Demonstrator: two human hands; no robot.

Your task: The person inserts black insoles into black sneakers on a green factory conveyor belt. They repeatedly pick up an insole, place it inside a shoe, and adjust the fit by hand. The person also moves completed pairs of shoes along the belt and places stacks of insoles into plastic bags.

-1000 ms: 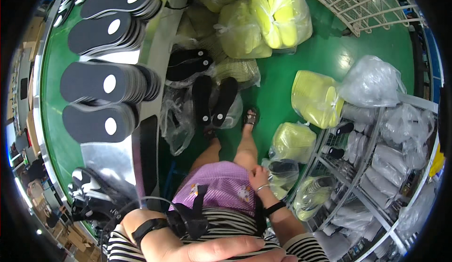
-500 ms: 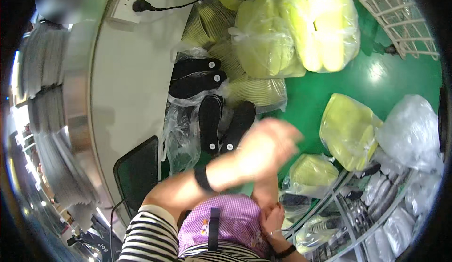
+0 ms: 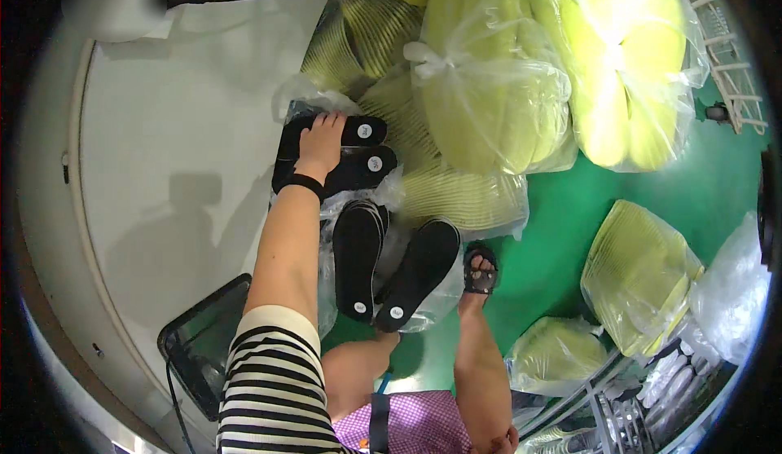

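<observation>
My left hand [image 3: 322, 143] reaches down onto the upper of two black insoles [image 3: 364, 131] stacked crosswise by the wall; its fingers lie spread across the insole's dark surface. A second black insole [image 3: 355, 173] lies just below, partly hidden by my wrist. Nearer to me, a black insole stack [image 3: 357, 250] and another black insole pile [image 3: 423, 266] slant side by side on clear plastic. Each bears a round white sticker. Only a bit of my right hand [image 3: 506, 441] shows at the lower edge, beside my thigh, and its fingers are mostly hidden.
Tied clear bags of yellow-green insoles [image 3: 489, 79] pile up at the back. Smaller yellow bags [image 3: 639, 275] sit at the right near a metal rack [image 3: 607, 413]. A white wire basket [image 3: 725, 55] stands far right. A black mesh bin [image 3: 204, 344] stands left, against the white wall [image 3: 163, 169].
My left hand has swung from in front of me to the far left, down onto the black insoles. My view has shifted toward the wall and closer. My right hand has dropped to the lower edge.
</observation>
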